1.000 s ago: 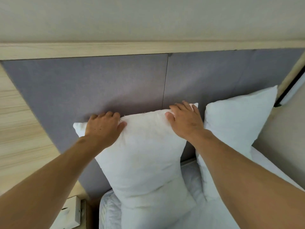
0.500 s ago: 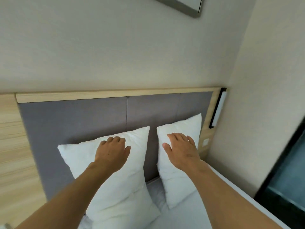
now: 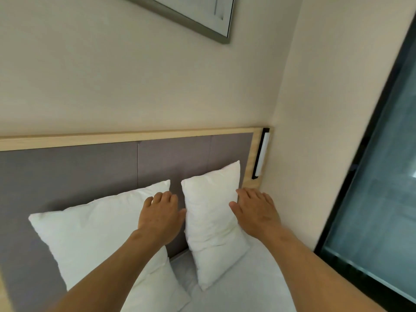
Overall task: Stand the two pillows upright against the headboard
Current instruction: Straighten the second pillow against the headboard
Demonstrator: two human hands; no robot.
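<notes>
Pillows, two of them and both white, stand upright against the grey padded headboard [image 3: 90, 167], and the hands bracket the one on the right. That right pillow [image 3: 211, 219] sits between the hands: the left hand [image 3: 161, 218] is at its left edge, fingers spread and loose (whether the thumb truly touches the fabric I cannot tell), while the right hand [image 3: 256, 212] lies flat and open against its right edge, gripping nothing. The left pillow [image 3: 90, 235] leans on the headboard just left of the left hand, whose palm overlaps its upper right corner. Both pillows rest on the white bedsheet [image 3: 258, 278]. Far right of the headboard a white wall lamp [image 3: 262, 156] is mounted beside the wooden frame, and a framed picture [image 3: 202, 16] hangs above on the wall. A dark window [image 3: 382, 176] fills the right side.
</notes>
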